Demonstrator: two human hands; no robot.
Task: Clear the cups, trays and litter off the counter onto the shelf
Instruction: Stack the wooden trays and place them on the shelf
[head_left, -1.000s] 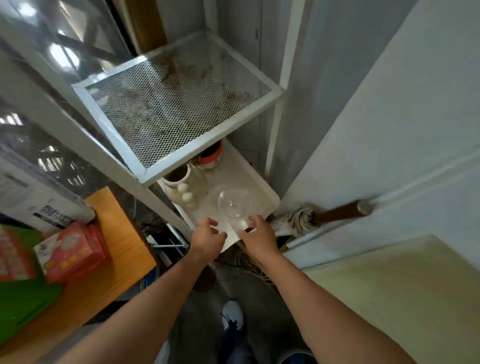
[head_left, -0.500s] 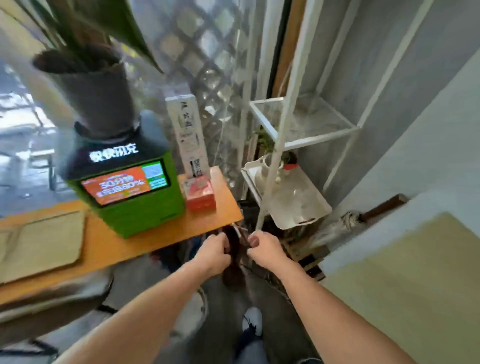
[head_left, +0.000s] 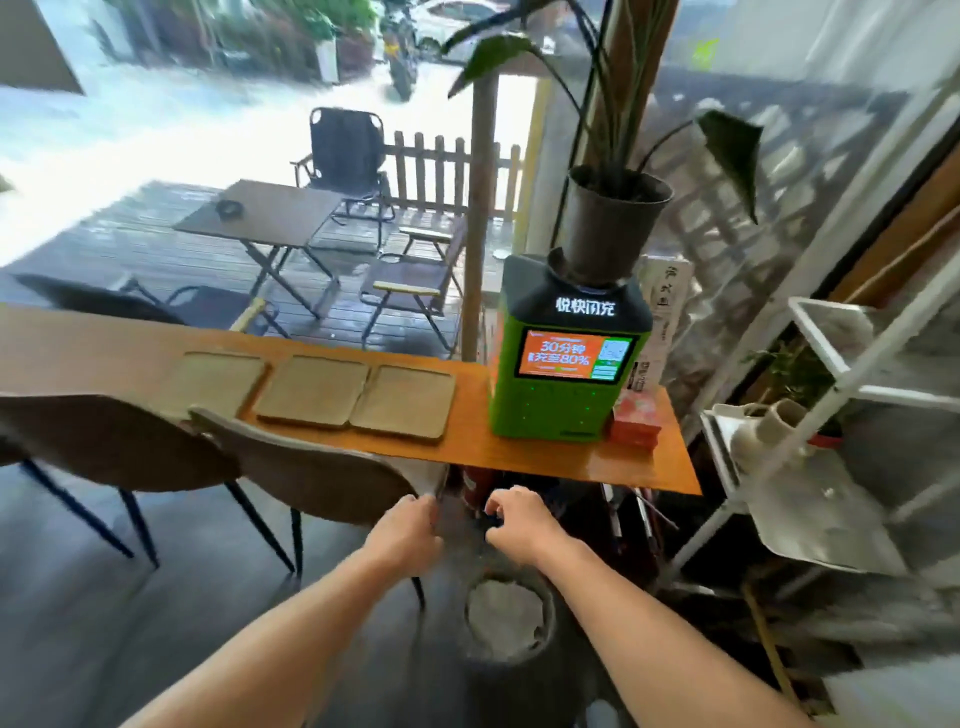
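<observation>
With both hands empty, left hand (head_left: 406, 535) and right hand (head_left: 519, 522) loosely curled below the counter (head_left: 545, 457) edge, next grab is the 3 trays (head_left: 311, 392) lying side by side at counter centre. Take the nearest, lift flat, carry to the shelf (head_left: 810, 499) at right. Cups probably gone; blur hides small litter.

The counter (head_left: 519, 457) has bare wood along its near edge; 3 flat trays (head_left: 358, 397) lie side by side in the middle; a green machine (head_left: 566, 374) with a potted plant (head_left: 613, 223) on top blocks the right end, a red box (head_left: 636, 423) touching it; 2 chair backs (head_left: 291, 467) crowd the counter's front; shelf posts (head_left: 810, 415) stand across the white shelf (head_left: 810, 504).
</observation>
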